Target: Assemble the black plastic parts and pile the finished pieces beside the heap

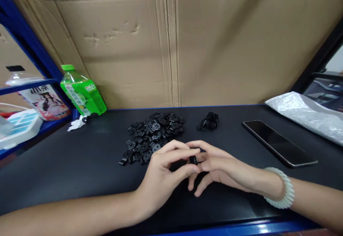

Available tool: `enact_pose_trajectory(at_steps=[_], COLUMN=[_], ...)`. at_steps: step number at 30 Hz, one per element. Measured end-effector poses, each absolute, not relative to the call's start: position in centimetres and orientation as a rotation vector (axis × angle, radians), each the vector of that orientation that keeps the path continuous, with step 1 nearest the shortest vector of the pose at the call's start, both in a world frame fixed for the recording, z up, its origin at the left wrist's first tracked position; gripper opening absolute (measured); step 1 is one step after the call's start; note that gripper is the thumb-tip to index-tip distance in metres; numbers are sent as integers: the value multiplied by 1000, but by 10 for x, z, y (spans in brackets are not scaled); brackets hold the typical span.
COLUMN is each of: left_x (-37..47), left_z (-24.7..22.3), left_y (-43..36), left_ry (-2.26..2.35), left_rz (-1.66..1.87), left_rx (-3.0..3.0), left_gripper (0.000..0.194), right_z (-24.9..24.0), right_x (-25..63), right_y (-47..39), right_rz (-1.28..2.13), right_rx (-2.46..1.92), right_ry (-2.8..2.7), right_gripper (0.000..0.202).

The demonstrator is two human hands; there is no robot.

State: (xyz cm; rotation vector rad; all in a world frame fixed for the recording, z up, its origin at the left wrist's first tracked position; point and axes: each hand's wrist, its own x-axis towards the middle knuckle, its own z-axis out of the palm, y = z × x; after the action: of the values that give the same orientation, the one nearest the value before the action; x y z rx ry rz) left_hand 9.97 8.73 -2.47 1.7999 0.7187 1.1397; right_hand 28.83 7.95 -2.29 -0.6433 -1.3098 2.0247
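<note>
Between my two hands, above the black tabletop (88, 171), is a small black plastic part (193, 160), mostly covered by fingers. My left hand (171, 171) pinches it between thumb and fingertips. From the right, my right hand (217, 164) meets it with thumb and forefinger closed around its far side, while the lower fingers hang loosely spread. Just beyond my left hand lies a heap of black plastic parts (157, 126), many with round, perforated discs and short tabs. A smaller cluster of black parts (209, 121) sits behind my right hand.
A dark phone (280, 143) and a silvery plastic bag (308, 112) lie at the right. Far left are a green bottle (84, 93), a white crumpled tissue (77, 122) and a blue rack (50, 121) with another bottle (45, 100). Cardboard (128, 50) walls the back.
</note>
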Motion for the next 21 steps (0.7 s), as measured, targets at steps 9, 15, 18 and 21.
enact_pose_trajectory(at_steps=[9, 15, 18, 21], left_x=[101, 103, 105, 106], left_z=[-26, -25, -25, -24], left_y=[86, 82, 81, 80], left_ry=[614, 729, 797, 812], left_rz=[1211, 1134, 1085, 1069], left_rx=[2004, 2028, 2031, 2033], left_gripper=[27, 20, 12, 10], right_z=[-21, -24, -23, -23], right_x=[288, 289, 288, 286], right_y=[81, 81, 79, 77], right_rz=[2123, 2145, 2138, 2125], right_rx=[-541, -535, -621, -677], right_ry=[-1342, -1336, -1307, -1284], right_gripper=[54, 67, 65, 62])
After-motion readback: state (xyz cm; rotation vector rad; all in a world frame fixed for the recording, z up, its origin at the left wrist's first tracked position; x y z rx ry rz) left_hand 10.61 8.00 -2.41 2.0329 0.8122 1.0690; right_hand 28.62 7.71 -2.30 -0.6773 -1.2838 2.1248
